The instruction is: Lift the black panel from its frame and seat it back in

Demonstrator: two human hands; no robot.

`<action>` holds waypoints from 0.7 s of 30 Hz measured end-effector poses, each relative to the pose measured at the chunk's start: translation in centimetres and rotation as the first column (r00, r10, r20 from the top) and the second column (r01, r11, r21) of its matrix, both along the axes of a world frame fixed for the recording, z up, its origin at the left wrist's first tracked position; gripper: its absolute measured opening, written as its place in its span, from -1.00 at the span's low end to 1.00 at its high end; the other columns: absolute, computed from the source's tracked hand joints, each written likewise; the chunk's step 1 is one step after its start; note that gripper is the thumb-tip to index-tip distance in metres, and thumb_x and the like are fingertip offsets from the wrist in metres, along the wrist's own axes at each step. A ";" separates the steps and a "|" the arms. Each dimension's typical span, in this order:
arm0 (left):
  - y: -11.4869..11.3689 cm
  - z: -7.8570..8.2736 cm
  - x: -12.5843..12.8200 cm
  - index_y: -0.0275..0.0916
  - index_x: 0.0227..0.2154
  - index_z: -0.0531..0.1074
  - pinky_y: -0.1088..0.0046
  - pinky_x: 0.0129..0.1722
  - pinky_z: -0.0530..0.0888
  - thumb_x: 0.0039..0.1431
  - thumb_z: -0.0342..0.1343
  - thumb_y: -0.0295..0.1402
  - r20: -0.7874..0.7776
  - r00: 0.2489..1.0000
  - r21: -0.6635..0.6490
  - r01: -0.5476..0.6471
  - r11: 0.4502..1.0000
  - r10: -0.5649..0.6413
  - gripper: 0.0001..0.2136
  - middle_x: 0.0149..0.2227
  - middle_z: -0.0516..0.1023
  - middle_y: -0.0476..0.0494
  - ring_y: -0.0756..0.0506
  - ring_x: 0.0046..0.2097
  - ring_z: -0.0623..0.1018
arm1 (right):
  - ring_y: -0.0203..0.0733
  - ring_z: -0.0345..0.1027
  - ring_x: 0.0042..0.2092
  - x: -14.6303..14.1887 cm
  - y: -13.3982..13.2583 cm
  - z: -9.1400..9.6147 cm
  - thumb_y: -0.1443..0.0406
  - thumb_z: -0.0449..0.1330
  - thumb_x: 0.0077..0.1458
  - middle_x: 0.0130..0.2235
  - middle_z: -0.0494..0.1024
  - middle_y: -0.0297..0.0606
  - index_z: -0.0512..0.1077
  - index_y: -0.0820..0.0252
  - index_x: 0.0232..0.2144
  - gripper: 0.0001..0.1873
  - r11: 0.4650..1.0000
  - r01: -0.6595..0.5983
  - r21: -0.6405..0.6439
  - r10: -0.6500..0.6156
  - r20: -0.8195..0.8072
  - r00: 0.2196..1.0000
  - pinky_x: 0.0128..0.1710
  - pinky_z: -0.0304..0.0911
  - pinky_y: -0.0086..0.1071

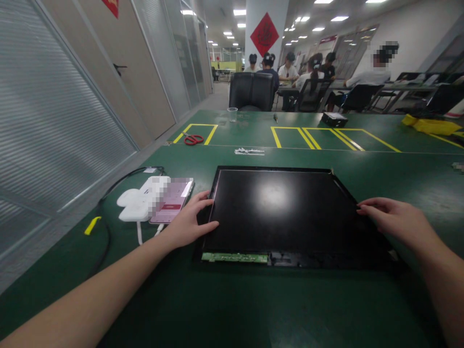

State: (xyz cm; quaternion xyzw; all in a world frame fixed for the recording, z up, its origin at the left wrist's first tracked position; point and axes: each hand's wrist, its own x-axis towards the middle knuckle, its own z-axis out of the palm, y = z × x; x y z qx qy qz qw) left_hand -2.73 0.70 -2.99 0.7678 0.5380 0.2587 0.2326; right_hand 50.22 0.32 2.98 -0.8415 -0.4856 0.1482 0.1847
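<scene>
The left hand [188, 223] is open, with its fingers spread on the left edge of the bare screen panel [286, 212]. The right hand [393, 220] is open too, and its fingertips rest on the right edge. Neither hand grips the panel.

The panel lies flat on the green table [224, 309], right in front of the person. A thin green circuit strip [235, 257] shows along its near edge.

The hands seem to be steadying the panel. Lifting it would need an even hold on both sides.

A phone [172, 200] lies just beside the left hand. Far back stands a clear cup [232, 114]. I cannot tell if anything is in it.
</scene>
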 end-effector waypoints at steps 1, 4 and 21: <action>0.0 -0.1 0.0 -0.11 0.19 0.58 -0.18 0.47 0.28 0.24 0.31 -0.06 -0.024 1.000 0.008 0.011 1.000 -0.010 -0.50 0.54 0.27 -0.33 -0.44 0.53 0.30 | 0.01 0.47 -0.50 0.0 0.0 0.0 -0.05 0.18 -0.18 -0.47 0.62 -0.27 0.62 0.01 -0.34 -0.57 1.000 -0.002 0.002 0.002 0.000 1.000 -0.29 0.32 -0.10; -0.2 -0.2 0.2 -0.07 0.24 0.53 -0.18 0.46 0.30 0.29 0.27 -0.10 -0.060 0.998 0.029 0.023 0.999 -0.021 -0.51 0.55 0.25 -0.31 -0.43 0.54 0.29 | 0.04 0.48 -0.49 0.0 0.0 0.0 -0.08 0.14 -0.21 -0.49 0.61 -0.27 0.61 0.00 -0.36 -0.54 1.000 -0.010 -0.001 0.010 0.005 1.000 -0.28 0.32 -0.08; -1.6 3.6 0.1 0.05 0.24 0.55 -0.31 0.45 0.29 0.28 0.41 -0.27 -0.202 0.890 0.084 0.433 0.898 -0.410 -0.53 0.57 0.23 -0.23 -0.45 0.55 0.23 | 0.07 0.51 -0.43 0.7 0.2 -0.4 -0.13 0.13 -0.23 -0.45 0.64 -0.25 0.64 0.00 -0.29 -0.44 0.999 -0.025 -0.025 0.026 0.042 0.999 -0.21 0.31 -0.06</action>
